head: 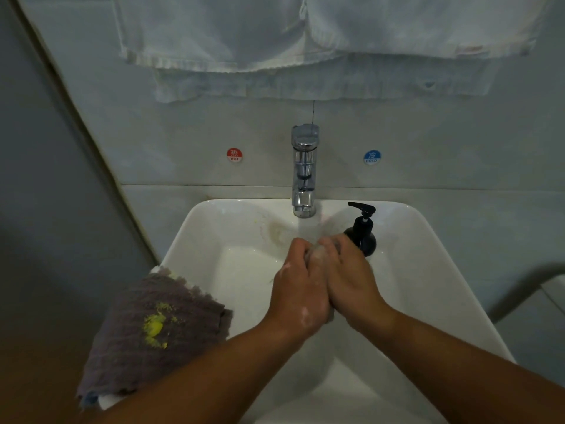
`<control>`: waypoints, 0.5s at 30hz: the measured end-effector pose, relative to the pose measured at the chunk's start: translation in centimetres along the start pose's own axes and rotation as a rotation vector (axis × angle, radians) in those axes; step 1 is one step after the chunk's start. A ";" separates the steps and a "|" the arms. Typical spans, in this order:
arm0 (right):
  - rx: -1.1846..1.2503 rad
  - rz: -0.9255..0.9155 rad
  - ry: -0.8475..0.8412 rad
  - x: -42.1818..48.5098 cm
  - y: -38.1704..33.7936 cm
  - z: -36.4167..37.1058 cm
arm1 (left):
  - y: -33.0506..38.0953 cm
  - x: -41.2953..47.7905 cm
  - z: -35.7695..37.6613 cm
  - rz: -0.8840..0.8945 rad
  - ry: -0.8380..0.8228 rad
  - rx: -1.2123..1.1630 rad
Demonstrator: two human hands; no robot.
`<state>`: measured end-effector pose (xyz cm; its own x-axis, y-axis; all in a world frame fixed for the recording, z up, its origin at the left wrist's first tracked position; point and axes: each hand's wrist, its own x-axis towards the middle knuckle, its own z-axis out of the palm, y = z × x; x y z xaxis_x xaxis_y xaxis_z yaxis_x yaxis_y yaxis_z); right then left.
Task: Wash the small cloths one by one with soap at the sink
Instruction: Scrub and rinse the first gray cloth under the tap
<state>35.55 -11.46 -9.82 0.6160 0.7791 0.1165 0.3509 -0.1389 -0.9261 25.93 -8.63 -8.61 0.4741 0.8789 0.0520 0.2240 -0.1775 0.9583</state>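
Though unclear, dispenser [362, 237] against right hand [348, 276].

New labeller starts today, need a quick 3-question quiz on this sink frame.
1. True or false: the stained grey cloth lies right of the soap dispenser.
2. Relative to the faucet, the soap dispenser stands: A left; B right; C on top.
3. Name what the left hand and right hand grip together.
Key: 1 false; 2 B; 3 small cloth.
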 end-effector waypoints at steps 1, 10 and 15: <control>-0.002 0.025 -0.026 -0.2 0.3 0.1 | 0.2 0.2 0.0 0.037 0.016 0.023; -0.034 -0.136 0.043 -0.5 -1.4 -0.3 | -0.1 -0.1 0.0 -0.074 -0.002 -0.039; -0.054 -0.062 -0.038 -1.6 -0.7 0.1 | -0.1 0.9 -0.5 0.021 0.110 -0.008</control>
<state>34.24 -12.49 -9.38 0.5649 0.8098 0.1584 0.4256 -0.1215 -0.8967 25.93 -7.60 -8.49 0.3820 0.9185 0.1018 0.2083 -0.1929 0.9588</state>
